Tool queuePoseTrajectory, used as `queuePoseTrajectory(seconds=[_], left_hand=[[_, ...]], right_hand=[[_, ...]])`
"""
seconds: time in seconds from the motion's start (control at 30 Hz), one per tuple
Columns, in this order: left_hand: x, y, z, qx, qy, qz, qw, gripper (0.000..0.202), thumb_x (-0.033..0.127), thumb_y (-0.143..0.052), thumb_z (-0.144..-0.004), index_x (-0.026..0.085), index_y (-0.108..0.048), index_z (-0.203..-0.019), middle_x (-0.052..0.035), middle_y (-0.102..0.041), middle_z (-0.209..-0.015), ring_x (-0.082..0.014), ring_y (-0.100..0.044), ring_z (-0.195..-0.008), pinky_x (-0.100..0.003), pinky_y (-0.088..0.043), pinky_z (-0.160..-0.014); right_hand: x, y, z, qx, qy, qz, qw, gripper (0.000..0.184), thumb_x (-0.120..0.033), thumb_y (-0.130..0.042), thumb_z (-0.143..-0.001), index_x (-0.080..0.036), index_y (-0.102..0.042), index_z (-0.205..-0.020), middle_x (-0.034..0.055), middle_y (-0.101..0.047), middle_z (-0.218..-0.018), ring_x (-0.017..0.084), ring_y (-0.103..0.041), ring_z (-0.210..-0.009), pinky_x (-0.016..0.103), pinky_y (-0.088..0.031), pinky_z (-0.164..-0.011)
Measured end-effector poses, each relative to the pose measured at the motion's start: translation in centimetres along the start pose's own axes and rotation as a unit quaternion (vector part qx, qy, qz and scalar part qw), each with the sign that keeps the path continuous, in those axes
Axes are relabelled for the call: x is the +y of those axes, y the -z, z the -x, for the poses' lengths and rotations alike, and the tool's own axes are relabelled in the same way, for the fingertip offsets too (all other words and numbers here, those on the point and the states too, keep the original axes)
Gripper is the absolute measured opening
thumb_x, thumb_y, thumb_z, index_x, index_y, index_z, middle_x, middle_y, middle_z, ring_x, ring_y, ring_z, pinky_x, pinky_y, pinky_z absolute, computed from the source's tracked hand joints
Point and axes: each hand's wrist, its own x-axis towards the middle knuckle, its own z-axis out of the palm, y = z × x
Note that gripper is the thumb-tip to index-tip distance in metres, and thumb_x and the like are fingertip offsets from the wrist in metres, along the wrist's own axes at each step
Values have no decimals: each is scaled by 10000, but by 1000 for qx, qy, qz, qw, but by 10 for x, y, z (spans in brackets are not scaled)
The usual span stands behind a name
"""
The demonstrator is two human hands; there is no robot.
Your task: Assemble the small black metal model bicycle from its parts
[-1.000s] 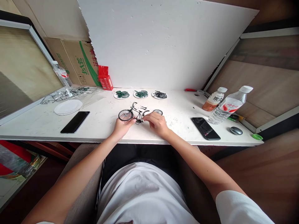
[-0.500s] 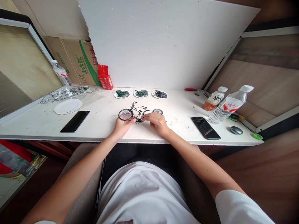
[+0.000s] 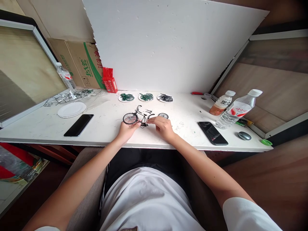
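A small black model bicycle stands on the white table, with only its front wheel fitted. My left hand pinches its frame from below and in front. My right hand is closed at the rear of the frame, fingertips pinched on a small part there. A loose spoked wheel lies flat just behind my right hand.
Three small plates of parts sit at the back. A stack of white plates, a black phone and clear part sprues lie left. Right: a second phone, two bottles, a grey mouse.
My right hand's fingers have shifted slightly left along the rear of the bicycle frame. The view has drifted a little; the bicycle and left hand stay put.
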Motion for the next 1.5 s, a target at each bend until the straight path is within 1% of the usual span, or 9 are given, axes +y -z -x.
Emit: queuePoseTrajectory(seconds=[0.23,0.47,0.67,0.77,0.87,0.97,1.03,1.23,1.5], left_hand=[[-1,0,-1,3,-4,-1,1000,485,445,-988,-630,161,-799,-975,-146,-824,-1102,-340,-761,-1124,-538,-547,-1129],[-2,0,-1,4,-4,-5,1000,489,451,-983,-638,164,-801,-990,-141,-828,-1119,-336,-763,-1126,-536,-553,-1134],[-3,1,-1,8,-8,-11,1000,469,434,-974,-650,163,-804,-992,-145,-827,-1121,-336,-766,-1123,-538,-557,-1126],[-3,0,-1,13,-7,-9,1000,475,437,-979,-644,157,-805,-986,-152,-826,-1122,-341,-765,-1124,-543,-554,-1129],[-4,0,-2,12,-6,-6,1000,488,447,-983,-638,154,-803,-984,-157,-825,-1125,-345,-767,-1129,-551,-548,-1134],[-6,1,-2,6,-11,-11,1000,498,460,-977,-650,146,-801,-995,-164,-824,-1136,-350,-765,-1140,-563,-540,-1141],[-7,1,-3,4,-14,-14,1000,499,465,-972,-661,143,-801,-1003,-168,-823,-1144,-353,-764,-1147,-568,-538,-1143],[-8,2,-3,7,-23,-19,1000,487,450,-971,-662,144,-803,-1002,-169,-825,-1134,-354,-772,-1128,-567,-552,-1127],[-9,3,-3,4,-32,-25,999,463,418,-951,-693,134,-796,-1024,-179,-823,-1137,-356,-779,-1115,-562,-573,-1100]], right_hand=[[-1,1,0,-11,-6,7,1000,635,105,-395,-797,-243,-783,-1162,48,-817,-1166,213,-769,-1096,367,-623,-874],[-5,2,-3,-28,16,41,999,611,123,-397,-806,-235,-749,-1155,55,-806,-1185,209,-760,-1044,338,-590,-827],[-8,1,-2,-30,21,89,995,547,109,-413,-855,-207,-710,-1187,46,-793,-985,173,-723,-812,284,-510,-680],[-5,-2,0,-23,24,85,996,505,100,-420,-900,-203,-695,-1196,49,-800,-1008,172,-735,-843,281,-510,-702],[-3,-4,0,-11,11,84,996,381,33,-462,-988,-202,-695,-1177,51,-808,-1016,172,-743,-854,281,-513,-714],[-3,-5,-1,-13,-11,95,995,227,-98,-511,-1075,-197,-704,-1142,51,-806,-968,169,-737,-819,279,-494,-683],[-4,-4,-2,-19,-23,102,994,185,-188,-526,-1109,-194,-710,-1125,59,-807,-959,172,-738,-812,283,-481,-668],[-6,-1,-3,-51,-49,111,991,272,-364,-526,-1138,-194,-730,-1078,80,-805,-951,182,-727,-795,305,-455,-663],[-11,1,-8,-62,-55,153,985,386,-416,-496,-1147,-181,-721,-940,67,-757,-839,165,-654,-725,302,-379,-641]])
